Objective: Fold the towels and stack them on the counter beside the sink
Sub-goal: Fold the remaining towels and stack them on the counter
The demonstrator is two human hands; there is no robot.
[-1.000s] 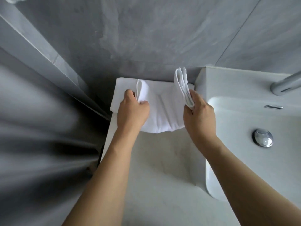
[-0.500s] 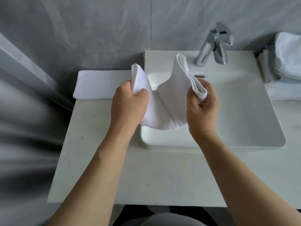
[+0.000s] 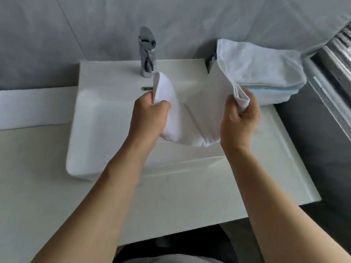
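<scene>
Gripping white towel (image 3: 201, 118) ends, left hand (image 3: 150, 118), right hand (image 3: 239, 120), over sink (image 3: 98, 118)

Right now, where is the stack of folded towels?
In the head view, the stack of folded towels sits at the upper right, on the counter right of the sink, just behind the right hand.

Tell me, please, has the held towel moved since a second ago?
Yes. The held towel moved right: from over the flat towel, past the faucet, toward the towel stack.
</scene>
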